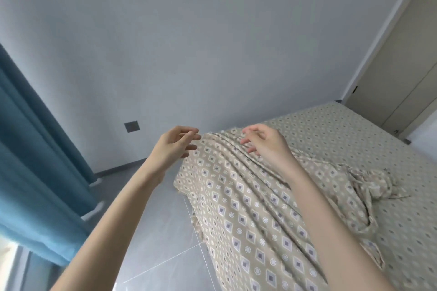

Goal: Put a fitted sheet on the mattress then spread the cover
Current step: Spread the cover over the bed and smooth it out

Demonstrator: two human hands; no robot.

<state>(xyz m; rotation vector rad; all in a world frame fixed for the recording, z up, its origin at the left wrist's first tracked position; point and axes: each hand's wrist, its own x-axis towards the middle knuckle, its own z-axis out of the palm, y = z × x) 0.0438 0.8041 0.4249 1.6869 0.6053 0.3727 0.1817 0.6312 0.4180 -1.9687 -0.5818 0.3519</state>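
1. Currently at step 2 of 2, by our reading. The fitted sheet [343, 130] lies flat and smooth beyond and to the right of the right hand [262, 142]. The mattress under it is hidden, and we judge that part done.
2. Cover [248, 208]: directly below both hands, bunched in long folds. 1 side drapes off the bed edge under the left hand [176, 143] toward the floor [153, 231]. A crumpled knot of it lies to the right of the right forearm.
3. Hand state: both released. Left fingers are nearly straight and loosely spread; right fingers are lightly curled. Neither grasps cloth. We cannot tell whether the right fingertips brush the top fold.
4. Next move, our judgement: take the cover's edge at 2 points, lift it, and draw it rightward, away from the left hand. That should bring it off the overhang and across the sheet. Then shake out the knot.
5. Surroundings: a blue curtain [35, 149] hangs well left of the left arm. A wall socket [132, 126] sits just beyond and left of the left hand. A door [402, 66] stands far right, beyond the right hand.
6. Obstacles: nothing solid lies between the hands and the cover. The cloth itself is the trouble, since the knot and the weight hanging over the edge may drag it floorward.
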